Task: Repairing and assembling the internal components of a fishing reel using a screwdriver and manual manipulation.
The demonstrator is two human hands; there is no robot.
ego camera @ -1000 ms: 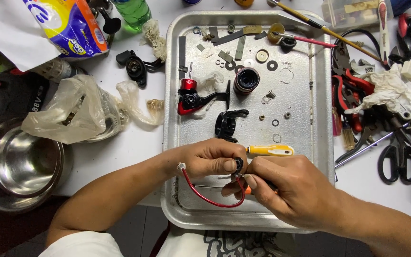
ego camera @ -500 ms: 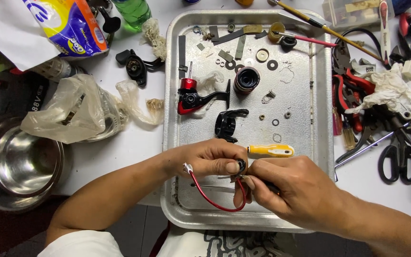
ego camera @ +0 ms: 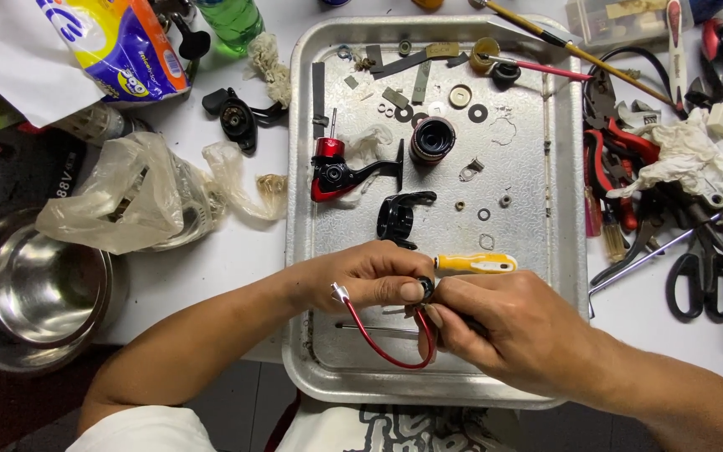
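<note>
The red wire loop (ego camera: 382, 347) has swung lower, toward 6 o'clock. Left hand (ego camera: 370, 276) and right hand (ego camera: 504, 331) both still pinch the small black part (ego camera: 425, 288), turning it over the tray (ego camera: 562, 251).

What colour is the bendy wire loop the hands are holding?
Red. The wire loop curves below the left hand and right hand, seen in the head view.

Small black round part (ego camera: 425, 288), pinched between both hands over tray's (ego camera: 562, 251) front edge. Thin red wire bail (ego camera: 382, 347) loops down from it, free end left.
</note>
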